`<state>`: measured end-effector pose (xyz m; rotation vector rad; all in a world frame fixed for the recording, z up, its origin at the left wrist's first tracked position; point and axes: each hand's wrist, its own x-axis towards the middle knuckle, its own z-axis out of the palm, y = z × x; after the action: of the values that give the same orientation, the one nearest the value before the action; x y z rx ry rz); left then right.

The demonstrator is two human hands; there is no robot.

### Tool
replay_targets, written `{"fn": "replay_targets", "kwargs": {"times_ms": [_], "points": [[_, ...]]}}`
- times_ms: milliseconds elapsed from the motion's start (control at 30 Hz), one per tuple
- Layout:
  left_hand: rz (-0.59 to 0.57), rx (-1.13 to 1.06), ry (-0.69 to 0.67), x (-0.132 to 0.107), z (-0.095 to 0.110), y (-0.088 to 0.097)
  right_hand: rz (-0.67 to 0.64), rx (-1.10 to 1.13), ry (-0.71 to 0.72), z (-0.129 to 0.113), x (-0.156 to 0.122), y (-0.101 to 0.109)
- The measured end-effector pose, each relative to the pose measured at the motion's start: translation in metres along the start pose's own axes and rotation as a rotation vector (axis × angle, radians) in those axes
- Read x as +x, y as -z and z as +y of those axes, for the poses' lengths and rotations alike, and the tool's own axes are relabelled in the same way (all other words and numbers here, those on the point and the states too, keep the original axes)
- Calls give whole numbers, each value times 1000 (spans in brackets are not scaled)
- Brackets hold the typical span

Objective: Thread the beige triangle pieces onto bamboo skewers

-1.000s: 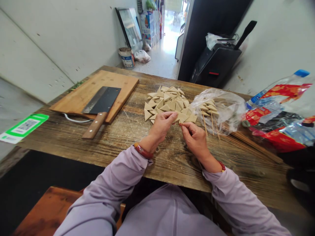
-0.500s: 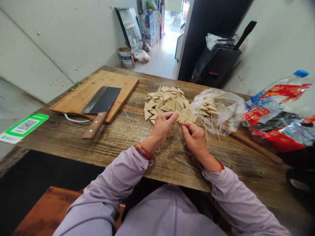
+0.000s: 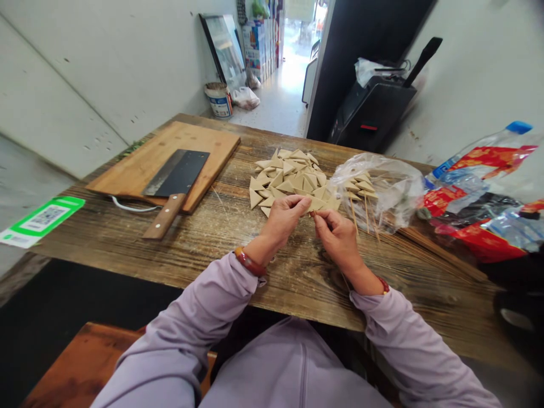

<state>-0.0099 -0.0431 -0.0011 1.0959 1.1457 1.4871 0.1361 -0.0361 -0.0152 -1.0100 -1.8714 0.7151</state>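
A heap of tan triangular slices (image 3: 289,175) lies on the wooden table (image 3: 229,249), the left hand (image 3: 283,219) and right hand (image 3: 340,235) close together at its near edge, fingers bunched toward thumbs; I can't tell whether either is pinching something. To the right, skewers (image 3: 353,212) poke from a clear plastic bag (image 3: 397,181); leftward, a cleaver (image 3: 181,173) rests on a cutting board (image 3: 219,143).

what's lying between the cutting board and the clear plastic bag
In the head view, a pile of tan triangular pieces lies between the cutting board and the clear plastic bag.
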Motion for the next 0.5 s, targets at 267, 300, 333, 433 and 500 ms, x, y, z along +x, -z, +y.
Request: {"fn": "replay_targets", "kwargs": {"times_ms": [267,300,333,433,500], "points": [[122,-98,-20,9,3,12,-83,19,-11,4,-4,2],[130,-103,-19,9,3,13,-85,21,-4,4,-5,3],[130,-104,-18,10,2,13,-85,21,3,4,-5,3],[111,-94,-20,10,1,13,-76,13,26,3,-6,3],[100,-82,-26,9,0,12,-64,5,34,2,-6,3]]}}
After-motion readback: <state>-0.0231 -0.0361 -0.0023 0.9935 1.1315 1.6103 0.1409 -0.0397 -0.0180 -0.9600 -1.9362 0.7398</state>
